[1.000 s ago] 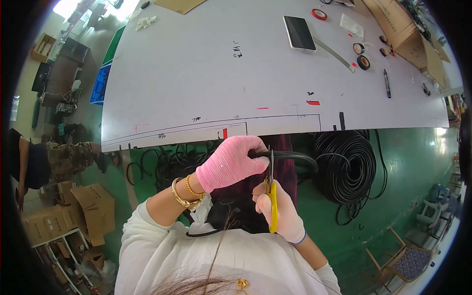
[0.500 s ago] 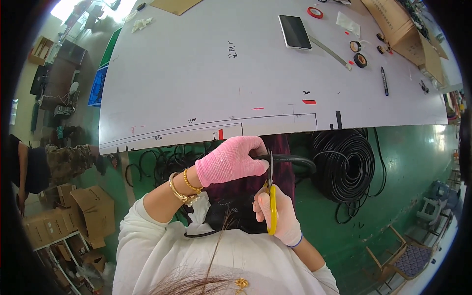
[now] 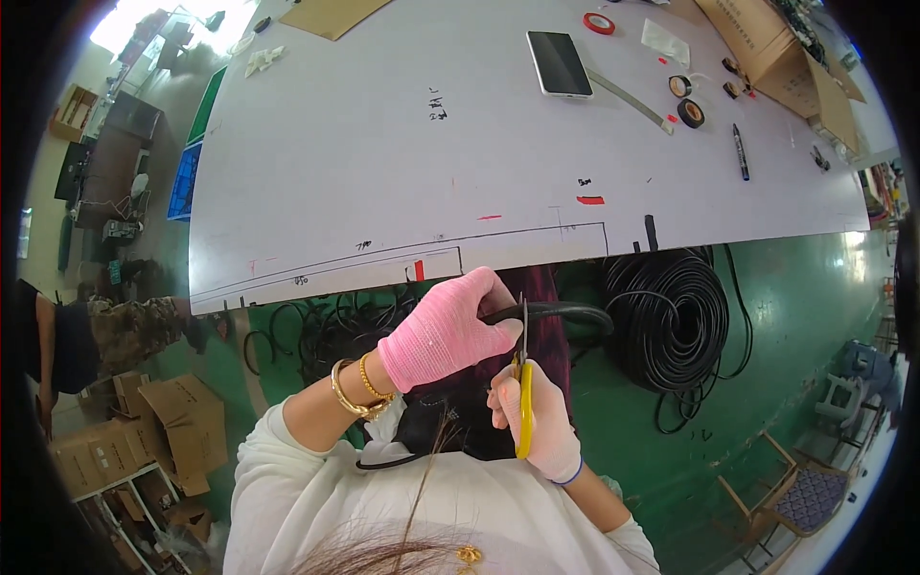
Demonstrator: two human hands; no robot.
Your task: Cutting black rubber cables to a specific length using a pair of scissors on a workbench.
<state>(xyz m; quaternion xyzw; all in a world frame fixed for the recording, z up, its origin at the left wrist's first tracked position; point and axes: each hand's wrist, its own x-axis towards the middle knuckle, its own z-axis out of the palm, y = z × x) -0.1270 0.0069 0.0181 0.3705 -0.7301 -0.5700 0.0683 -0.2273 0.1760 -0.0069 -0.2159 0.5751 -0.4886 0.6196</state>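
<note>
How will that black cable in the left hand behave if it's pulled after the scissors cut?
The black cable bends in a loop beyond the left hand, so it is probably flexible, likely springy. The cable coil on the floor looks bulky, probably heavy to drag.

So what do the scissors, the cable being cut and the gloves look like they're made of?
Scissors: yellow handles, probably plastic; thin grey blades, likely metal. Cable: smooth black sheath with a slight sheen, probably rubber or plastic. Left hand glove is pink knit fabric; right hand glove is a paler knit.
</note>
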